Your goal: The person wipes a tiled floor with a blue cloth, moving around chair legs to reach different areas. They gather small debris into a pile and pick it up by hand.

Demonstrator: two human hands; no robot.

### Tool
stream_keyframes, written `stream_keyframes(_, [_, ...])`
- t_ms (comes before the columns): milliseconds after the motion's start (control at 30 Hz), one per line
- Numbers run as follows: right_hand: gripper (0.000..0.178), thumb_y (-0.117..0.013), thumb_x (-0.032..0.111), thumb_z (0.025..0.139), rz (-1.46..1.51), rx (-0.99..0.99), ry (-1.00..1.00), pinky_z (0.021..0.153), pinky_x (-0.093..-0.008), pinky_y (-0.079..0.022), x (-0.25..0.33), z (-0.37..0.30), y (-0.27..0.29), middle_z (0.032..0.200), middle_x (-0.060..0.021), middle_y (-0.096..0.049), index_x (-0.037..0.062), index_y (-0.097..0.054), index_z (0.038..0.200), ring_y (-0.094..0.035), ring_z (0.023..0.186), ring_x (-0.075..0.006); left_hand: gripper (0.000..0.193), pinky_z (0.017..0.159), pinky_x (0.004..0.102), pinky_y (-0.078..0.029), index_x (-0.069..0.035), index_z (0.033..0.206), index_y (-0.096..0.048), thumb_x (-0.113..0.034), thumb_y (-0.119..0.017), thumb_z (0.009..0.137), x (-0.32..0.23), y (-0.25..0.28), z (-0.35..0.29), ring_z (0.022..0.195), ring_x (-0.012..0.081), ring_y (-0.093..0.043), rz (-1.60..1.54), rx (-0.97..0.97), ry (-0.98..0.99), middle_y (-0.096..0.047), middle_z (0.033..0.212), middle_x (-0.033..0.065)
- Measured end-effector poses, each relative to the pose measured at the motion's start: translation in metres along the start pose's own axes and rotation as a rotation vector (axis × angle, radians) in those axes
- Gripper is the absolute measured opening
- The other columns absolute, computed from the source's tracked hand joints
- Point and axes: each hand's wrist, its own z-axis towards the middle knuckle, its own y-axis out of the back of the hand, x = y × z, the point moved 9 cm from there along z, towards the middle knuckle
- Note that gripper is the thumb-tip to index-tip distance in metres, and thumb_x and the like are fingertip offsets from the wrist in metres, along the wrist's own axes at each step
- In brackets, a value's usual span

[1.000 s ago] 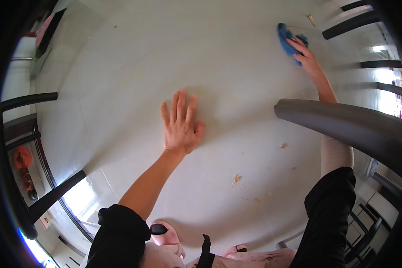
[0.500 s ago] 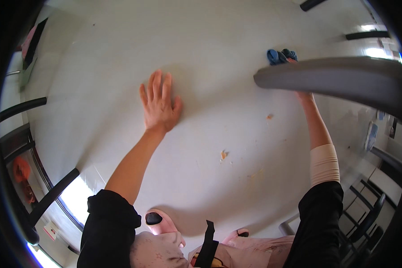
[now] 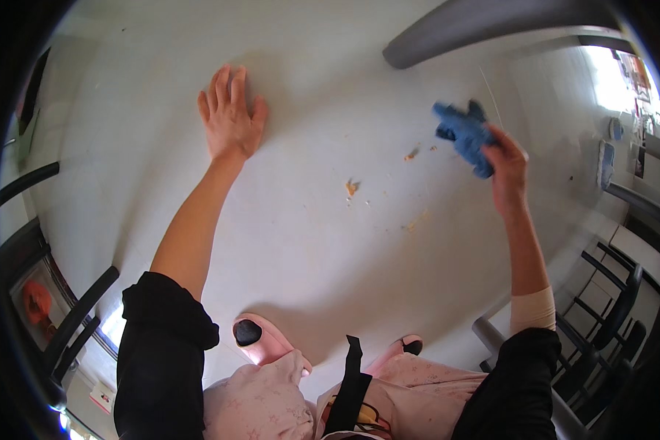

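The right hand (image 3: 507,158) grips the blue cloth (image 3: 466,139), bunched just right of the crumbs (image 3: 352,188); the left hand (image 3: 232,117), empty, spreads on the floor (image 3: 293,242). Wiping, it seems! Next move calls for pressing the cloth flat over those crumbs.

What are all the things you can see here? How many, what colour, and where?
Floor: 1, pale grey, across the middle
Cloth: 1, blue, in the right hand
Crumbs: several, orange-brown, on the floor mid-picture
Thick furniture leg: 1, dark grey, top right
Furniture legs: several, black, left edge
Blurry thing: 1, orange-red, left edge
Slippers: 2, pink, bottom
Strap: 1, black, bottom middle
Trousers: 1 pair, pink, bottom
Sleeves: 2, black, lower left and right
Left hand: 1, bare, on the floor, upper left
Right hand: 1, bare, right side
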Motion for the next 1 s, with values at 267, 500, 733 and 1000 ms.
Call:
stream_keyframes(267, [0.038, -0.051, 0.004, 0.076, -1.033, -0.468, 0.221, 0.087, -0.0317, -0.039, -0.023, 0.045, 0.128, 0.113, -0.0107, -0.049, 0.012, -0.057, 0.113, -0.048, 0.101, -0.0253, 0.048, 0.106, 0.0414, -0.014, -0.014, 0.131, -0.029, -0.031, -0.041, 0.087, -0.005, -0.005, 0.002, 0.128, 0.0204, -0.02, -0.041, -0.022, -0.021, -0.025, 0.136, 0.0058])
stream_keyframes(500, [0.046, -0.065, 0.013, 0.071, -0.996, -0.436, 0.597, 0.086, -0.0422, -0.031, -0.045, -0.036, 0.003, 0.113, -0.0154, -0.047, 0.0088, -0.051, 0.115, -0.043, 0.102, -0.0317, 0.048, 0.106, 0.0393, -0.013, -0.015, 0.131, -0.029, -0.034, -0.038, 0.088, 0.003, -0.005, 0.0, 0.128, 0.0205, -0.019, 0.013, -0.059, -0.037, -0.024, 0.136, 0.006])
stream_keyframes(733, [0.034, -0.058, 0.002, 0.072, -0.384, -0.062, 0.246, 0.078, -0.0302, -0.043, -0.021, -0.084, -0.083, 0.101, -0.0133, -0.053, 0.0001, -0.057, 0.105, -0.053, 0.09, -0.0262, 0.049, 0.106, 0.0392, -0.013, -0.013, 0.133, -0.026, -0.035, -0.032, 0.09, 0.006, -0.019, 0.001, 0.13, 0.0206, -0.017, 0.006, -0.068, -0.059, -0.023, 0.139, 0.0058])
stream_keyframes(1000, [0.034, -0.062, 0.007, 0.072, -0.082, -0.32, 0.0, 0.081, -0.0296, -0.042, -0.039, -0.08, 0.03, 0.101, -0.0129, -0.054, 0.0027, -0.058, 0.105, -0.053, 0.092, -0.0216, 0.051, 0.103, 0.0432, -0.019, -0.011, 0.132, -0.028, -0.032, -0.04, 0.088, 0.015, -0.034, 0.009, 0.128, 0.0244, -0.022, 0.08, 0.116, -0.084, -0.024, 0.138, 0.0081])
